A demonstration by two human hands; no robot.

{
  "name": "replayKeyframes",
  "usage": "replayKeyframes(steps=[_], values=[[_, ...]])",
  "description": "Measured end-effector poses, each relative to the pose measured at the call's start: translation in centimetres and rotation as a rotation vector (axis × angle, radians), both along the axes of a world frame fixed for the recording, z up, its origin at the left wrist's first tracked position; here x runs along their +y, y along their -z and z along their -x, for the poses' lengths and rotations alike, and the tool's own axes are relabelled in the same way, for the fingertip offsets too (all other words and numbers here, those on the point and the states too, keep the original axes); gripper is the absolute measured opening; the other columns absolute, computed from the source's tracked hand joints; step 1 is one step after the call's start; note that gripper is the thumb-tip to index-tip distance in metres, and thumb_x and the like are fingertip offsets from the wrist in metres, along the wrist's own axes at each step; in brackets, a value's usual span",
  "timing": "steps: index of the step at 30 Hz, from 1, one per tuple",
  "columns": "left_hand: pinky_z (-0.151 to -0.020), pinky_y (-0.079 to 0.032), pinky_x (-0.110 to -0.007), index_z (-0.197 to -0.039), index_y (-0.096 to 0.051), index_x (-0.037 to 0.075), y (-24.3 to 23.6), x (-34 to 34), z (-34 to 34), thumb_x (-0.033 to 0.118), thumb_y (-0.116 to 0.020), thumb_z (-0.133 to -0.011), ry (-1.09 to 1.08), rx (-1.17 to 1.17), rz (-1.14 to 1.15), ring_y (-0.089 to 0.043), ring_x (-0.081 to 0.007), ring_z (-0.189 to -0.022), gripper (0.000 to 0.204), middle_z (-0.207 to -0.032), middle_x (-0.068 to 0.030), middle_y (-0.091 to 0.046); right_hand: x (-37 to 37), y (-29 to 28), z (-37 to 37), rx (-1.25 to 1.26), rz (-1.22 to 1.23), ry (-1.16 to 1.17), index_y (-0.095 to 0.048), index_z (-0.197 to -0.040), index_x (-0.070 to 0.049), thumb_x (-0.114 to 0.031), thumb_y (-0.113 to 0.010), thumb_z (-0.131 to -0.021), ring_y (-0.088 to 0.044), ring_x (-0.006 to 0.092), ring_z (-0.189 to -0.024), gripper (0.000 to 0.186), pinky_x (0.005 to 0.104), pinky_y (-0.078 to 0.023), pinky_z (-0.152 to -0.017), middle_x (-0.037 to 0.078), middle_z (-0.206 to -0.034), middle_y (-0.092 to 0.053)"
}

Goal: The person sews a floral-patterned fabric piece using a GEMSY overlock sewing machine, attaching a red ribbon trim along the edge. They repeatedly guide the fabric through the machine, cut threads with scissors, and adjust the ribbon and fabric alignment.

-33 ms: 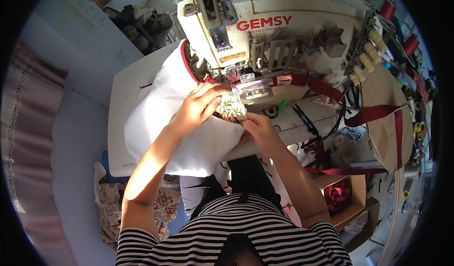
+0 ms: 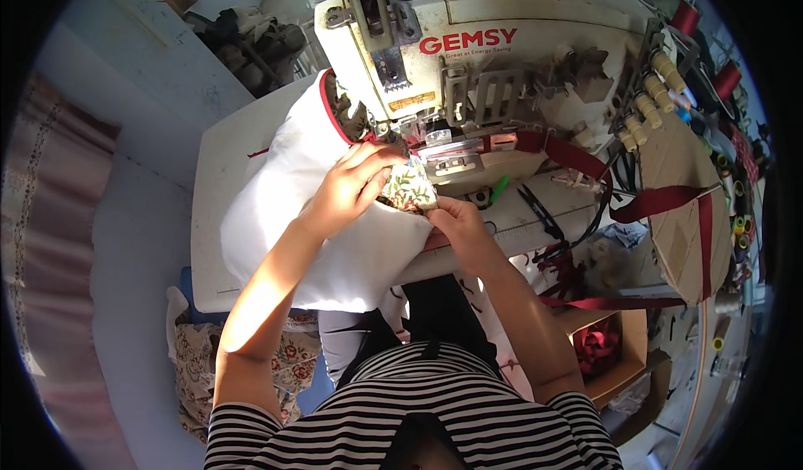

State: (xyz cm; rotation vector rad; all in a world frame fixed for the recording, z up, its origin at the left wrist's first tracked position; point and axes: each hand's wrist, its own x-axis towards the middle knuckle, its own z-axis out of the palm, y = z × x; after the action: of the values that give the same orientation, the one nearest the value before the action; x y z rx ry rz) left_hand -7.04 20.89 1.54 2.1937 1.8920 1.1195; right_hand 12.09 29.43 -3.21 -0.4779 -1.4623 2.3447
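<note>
A pale blue-white wall (image 2: 142, 211) with faint scribbled marks fills the left, beside a pink curtain (image 2: 63, 244) bearing a patterned vertical band. Across the top stands a cream metal sewing machine (image 2: 552, 10), its front printed with large red capital lettering and a smaller line beneath; a small yellowish label (image 2: 412, 102) sits lower on its head. Under it lies a worn white tabletop (image 2: 219, 156) with rounded corners, sunlit in patches.

A broad white cloth piece with a green-and-red floral face and dark red edging (image 2: 276, 198) is on the tabletop, one part running up beside the needle area. The left hand (image 2: 351, 186) lies over it with bent fingers near the presser foot; whether its fingertips pinch cannot be told. The right hand (image 2: 460, 227) has thumb and fingers closed on its near edge.

On the right stands a round tan cardboard disc (image 2: 682, 227), crossed by dark red fabric tape (image 2: 661, 205). Below it is an open brown cardboard box (image 2: 633, 357) holding dark red material. Black-handled snips (image 2: 539, 211) and a slim bright green object (image 2: 498, 188) lie beside the machine.
</note>
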Motion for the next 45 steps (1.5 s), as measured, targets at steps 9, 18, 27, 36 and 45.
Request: replayKeyframes(steps=[9,18,27,36,45], values=[[-0.104,-0.035,-0.043,-0.095,-0.063,0.005,-6.0,-1.5,2.2,0.007,-0.06,-0.075,-0.057,0.657,0.027,-0.053,-0.0246,-0.107,0.02,-0.098,-0.007,-0.058,1.5,-1.5,1.5,-0.235,-0.154,-0.065,-0.063,-0.093,0.003,-0.015,-0.047,-0.088,-0.063,0.0133,-0.074,0.025,0.0275,-0.052,-0.063,0.008,-0.085,-0.065],[-0.047,-0.051,-0.028,-0.073,-0.058,0.005,-7.2,-8.3,-7.8,0.022,-0.065,-0.083,0.348,0.428,0.325,-0.055,-0.0153,-0.063,0.021,-0.069,-0.0026,-0.054,1.6,-0.8,2.1,-0.388,-0.423,-0.184,-0.059,-0.082,0.003,-0.016,-0.05,-0.085,-0.059,0.014,-0.059,0.021,0.0279,-0.049,-0.05,0.007,-0.073,-0.061],[-0.087,-0.048,-0.036,-0.112,-0.057,0.004,-3.9,-3.8,-5.9,0.016,-0.063,-0.084,-0.213,0.365,0.138,-0.056,-0.0292,-0.104,0.031,-0.111,-0.0116,-0.057,-1.4,3.0,-2.1,-0.149,0.339,-0.229,-0.064,-0.097,0.0,-0.007,-0.056,-0.081,-0.056,0.0094,-0.067,0.02,0.0234,-0.043,-0.057,0.003,-0.088,-0.064],[-0.088,-0.047,-0.038,-0.106,-0.059,0.003,-0.8,-3.0,-3.6,0.008,-0.06,-0.083,-0.159,0.207,-0.029,-0.055,-0.0315,-0.103,0.023,-0.111,-0.0143,-0.057,0.1,3.1,-2.7,-0.121,0.285,-0.314,-0.062,-0.103,0.005,-0.002,-0.048,-0.078,-0.061,0.0133,-0.079,0.029,0.0261,-0.047,-0.071,0.008,-0.092,-0.065],[-0.089,-0.044,-0.037,-0.102,-0.061,0.002,0.0,-0.3,1.0,0.011,-0.057,-0.088,-0.072,0.116,-0.031,-0.054,-0.0315,-0.102,0.017,-0.107,-0.0139,-0.058,1.5,0.7,0.3,-0.065,0.253,-0.264,-0.061,-0.1,0.004,-0.001,-0.046,-0.077,-0.06,0.0119,-0.074,0.028,0.0268,-0.047,-0.064,0.006,-0.088,-0.063]])
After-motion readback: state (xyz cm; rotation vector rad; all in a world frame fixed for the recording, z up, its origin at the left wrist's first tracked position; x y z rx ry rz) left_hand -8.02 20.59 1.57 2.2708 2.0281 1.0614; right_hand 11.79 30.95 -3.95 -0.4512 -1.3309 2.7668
